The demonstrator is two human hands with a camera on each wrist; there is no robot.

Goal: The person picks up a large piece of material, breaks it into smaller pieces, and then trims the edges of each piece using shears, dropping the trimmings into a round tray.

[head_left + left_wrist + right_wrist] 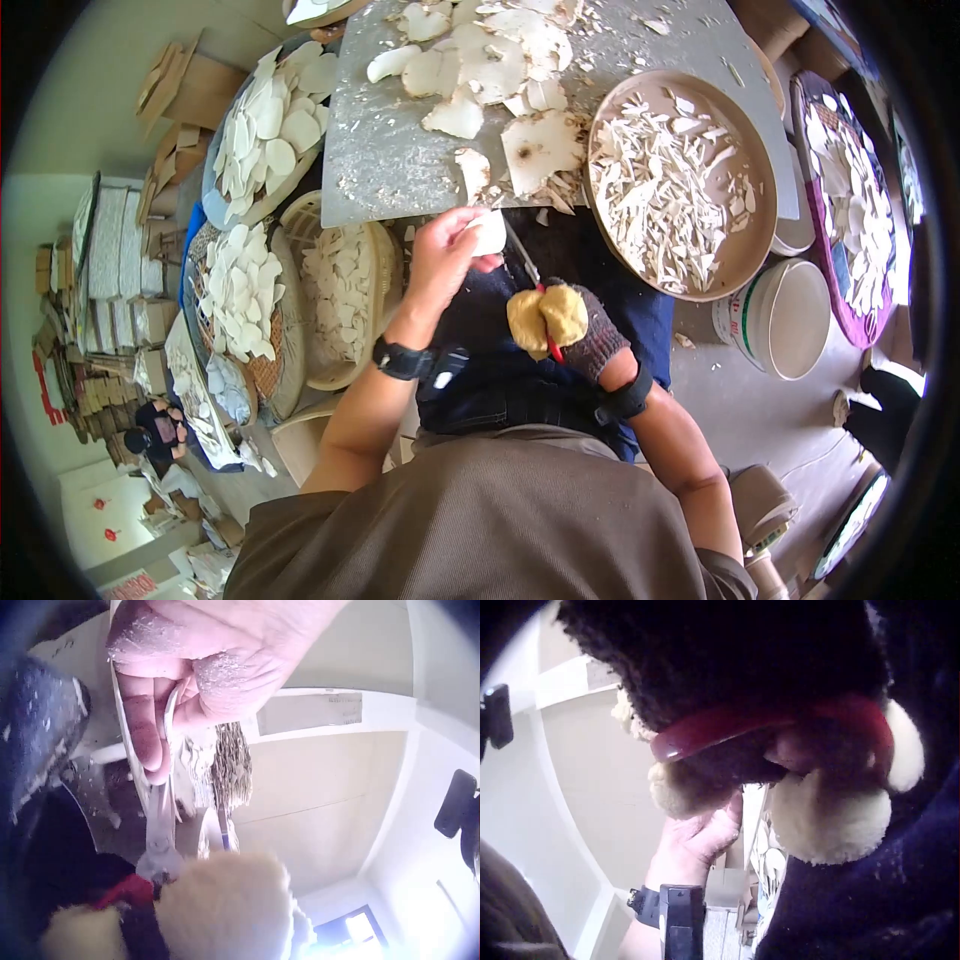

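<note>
In the head view my left hand (438, 262) pinches a small, flat white slice (489, 233) between thumb and fingers, just off the table's near edge. White crumbs cling to the left hand (217, 656) in the left wrist view. My right hand (597, 328), in a dark knitted glove, grips a pair of scissors (524, 256). Their red handles (727, 731) are wrapped in thick, pale-yellow padding (831, 817). The scissors' metal blades (160, 825) point up toward the left fingers and overlap the slice there. The glove and padding hide most of the right fingers.
Over my lap, a grey metal table (365, 150) bears large, brown-edged white slices (490, 60) and crumbs. A round tray (762, 215) of white strips overhangs its right corner. A white bucket (800, 320) stands below. Baskets (375, 300) of white pieces line the left.
</note>
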